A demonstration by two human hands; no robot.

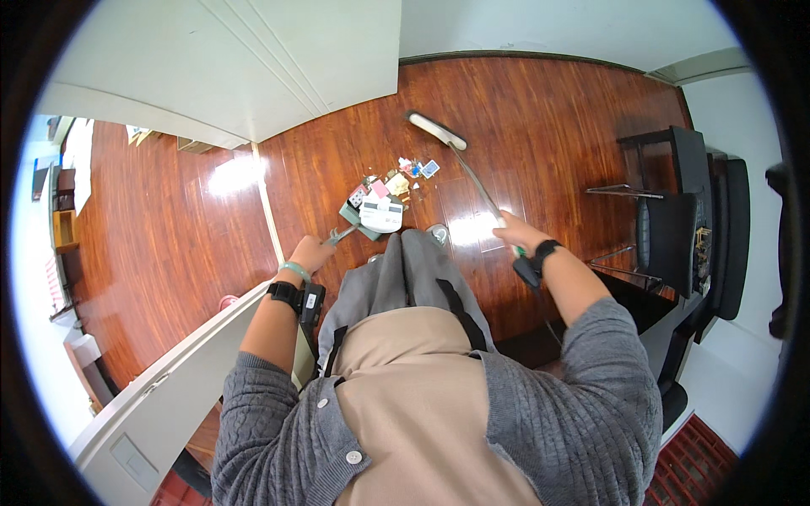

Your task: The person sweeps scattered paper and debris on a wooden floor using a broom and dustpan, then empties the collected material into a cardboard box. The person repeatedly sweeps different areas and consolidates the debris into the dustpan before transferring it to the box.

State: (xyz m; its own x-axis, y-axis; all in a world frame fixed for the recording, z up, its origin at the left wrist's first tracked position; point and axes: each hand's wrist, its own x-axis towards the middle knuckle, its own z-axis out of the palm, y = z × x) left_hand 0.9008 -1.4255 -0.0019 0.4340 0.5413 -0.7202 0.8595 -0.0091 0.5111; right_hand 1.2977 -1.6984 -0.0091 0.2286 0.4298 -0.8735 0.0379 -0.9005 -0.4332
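Note:
My left hand [311, 254] is closed around the handle of a green dustpan [349, 213]. In and over the pan lie a white printed box or packet [381, 214], a pink paper piece [380, 188] and playing cards [357, 196]. Crumpled yellowish paper [397, 184] and small scraps touch the pile's far side, and a blue-backed card [430, 169] lies on the floor beyond. My right hand [522, 233] grips the long handle of a broom [436, 130], whose white head with dark bristles is on the wood floor, ahead and right of the scraps.
A white door [183, 373] stands at my lower left, beside a pale threshold strip [269, 209]. White panels [304, 57] rise ahead on the left. A black chair [671, 243] with metal legs and a dark table [690, 158] stand at the right. My shoe [438, 234] is near the dustpan.

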